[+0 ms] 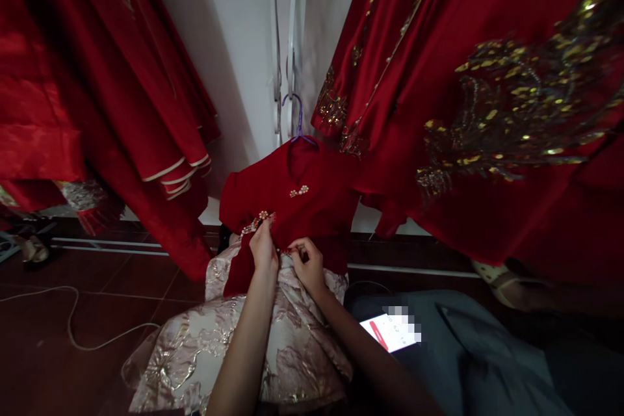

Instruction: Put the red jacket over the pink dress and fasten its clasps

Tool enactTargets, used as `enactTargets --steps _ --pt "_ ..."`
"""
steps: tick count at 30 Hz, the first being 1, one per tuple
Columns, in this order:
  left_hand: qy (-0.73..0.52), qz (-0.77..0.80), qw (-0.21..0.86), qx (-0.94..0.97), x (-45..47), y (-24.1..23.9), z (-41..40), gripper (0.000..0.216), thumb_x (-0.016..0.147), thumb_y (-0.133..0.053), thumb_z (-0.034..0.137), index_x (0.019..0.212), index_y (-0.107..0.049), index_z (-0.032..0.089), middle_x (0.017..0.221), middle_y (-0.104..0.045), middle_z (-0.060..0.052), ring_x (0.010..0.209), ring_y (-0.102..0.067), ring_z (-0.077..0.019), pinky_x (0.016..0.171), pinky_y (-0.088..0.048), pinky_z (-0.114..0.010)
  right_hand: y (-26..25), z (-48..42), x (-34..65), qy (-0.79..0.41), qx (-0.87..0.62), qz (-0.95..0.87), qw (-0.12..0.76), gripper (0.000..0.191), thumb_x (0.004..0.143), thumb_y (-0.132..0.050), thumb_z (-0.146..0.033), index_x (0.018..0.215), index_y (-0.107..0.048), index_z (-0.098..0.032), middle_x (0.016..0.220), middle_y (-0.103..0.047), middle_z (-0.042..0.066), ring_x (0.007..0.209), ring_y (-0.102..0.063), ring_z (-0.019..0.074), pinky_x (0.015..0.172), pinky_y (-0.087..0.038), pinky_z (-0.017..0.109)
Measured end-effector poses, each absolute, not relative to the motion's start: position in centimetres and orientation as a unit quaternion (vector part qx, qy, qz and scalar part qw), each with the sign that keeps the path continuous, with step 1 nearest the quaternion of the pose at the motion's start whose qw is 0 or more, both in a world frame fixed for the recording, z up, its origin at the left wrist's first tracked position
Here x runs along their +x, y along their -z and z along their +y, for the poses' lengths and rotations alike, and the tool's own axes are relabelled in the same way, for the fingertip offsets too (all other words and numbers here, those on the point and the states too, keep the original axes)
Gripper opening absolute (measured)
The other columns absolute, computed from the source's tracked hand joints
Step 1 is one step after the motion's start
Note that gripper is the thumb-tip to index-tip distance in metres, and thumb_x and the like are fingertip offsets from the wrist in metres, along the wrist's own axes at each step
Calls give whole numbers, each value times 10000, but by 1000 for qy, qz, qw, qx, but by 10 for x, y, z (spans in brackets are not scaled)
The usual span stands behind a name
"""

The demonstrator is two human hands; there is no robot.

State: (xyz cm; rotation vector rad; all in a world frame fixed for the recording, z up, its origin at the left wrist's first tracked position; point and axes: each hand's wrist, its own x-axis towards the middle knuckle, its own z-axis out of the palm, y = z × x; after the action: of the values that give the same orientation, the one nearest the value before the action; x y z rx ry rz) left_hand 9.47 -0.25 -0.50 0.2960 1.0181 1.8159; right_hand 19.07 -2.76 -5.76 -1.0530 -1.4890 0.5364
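Observation:
A red short-sleeved top [312, 221] hangs on a purple hanger [300, 127], with beaded flower ornaments [299, 191] on its front. My left hand [264, 248] is closed, fingers pinching the front of the top just below another beaded ornament [253, 223]. Close beside it on the right, my right hand [309, 266] is closed too, its fingertips pinched at the lower front edge of the top. What lies between those fingertips is too small to make out. Below both hands spreads a pale pink and gold brocade skirt [195, 351].
Red garments [160, 97] hang on the left, and red garments with gold sequins [511, 104] hang on the right. A lit phone [385, 331] rests on dark grey cloth at lower right. A cable [75, 318] runs across the tiled floor; shoes [34, 248] stand at far left.

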Motion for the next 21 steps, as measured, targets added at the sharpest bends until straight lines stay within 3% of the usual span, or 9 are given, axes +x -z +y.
enactTargets --steps 3,6,9,13,17,21 --pt "-734 431 500 162 98 -1 1 225 775 -590 299 901 -679 136 909 -704 -69 818 -655 -135 808 -505 -279 59 -28 192 -237 -449 -636 581 120 713 -484 -137 738 -589 -189 696 -598 4 626 -538 132 597 -418 240" --pt "-688 434 485 321 99 -18 11 286 800 -547 389 852 -693 148 816 -695 -58 771 -643 -144 776 -496 -286 60 -28 194 -244 -447 -635 581 124 716 -476 -134 740 -586 -187 697 -600 5 630 -541 133 608 -422 242" --pt "-649 464 312 516 97 -41 26 269 809 -539 394 806 -697 176 781 -659 -39 759 -613 -141 766 -472 -272 60 -28 194 -243 -448 -631 585 124 713 -475 -137 733 -586 -187 681 -599 2 614 -536 132 595 -420 240" --pt "-485 495 75 717 95 -62 45 225 790 -583 379 937 -681 239 851 -566 -36 775 -557 -148 691 -448 -253 60 -28 194 -246 -447 -626 590 125 713 -475 -140 733 -589 -186 681 -601 1 621 -542 134 598 -423 241" --pt "-377 482 -56 789 92 -68 55 175 795 -582 349 861 -674 216 871 -509 -70 873 -500 -200 674 -437 -275 59 -29 193 -253 -445 -626 588 121 722 -478 -139 743 -585 -189 684 -597 -1 626 -543 136 607 -422 244" --pt "-332 476 -108 807 90 -73 61 145 779 -602 327 803 -649 193 897 -510 -97 909 -467 -238 688 -431 -311 59 -29 194 -254 -444 -626 589 126 718 -478 -131 744 -587 -189 693 -602 1 638 -549 137 619 -426 244"
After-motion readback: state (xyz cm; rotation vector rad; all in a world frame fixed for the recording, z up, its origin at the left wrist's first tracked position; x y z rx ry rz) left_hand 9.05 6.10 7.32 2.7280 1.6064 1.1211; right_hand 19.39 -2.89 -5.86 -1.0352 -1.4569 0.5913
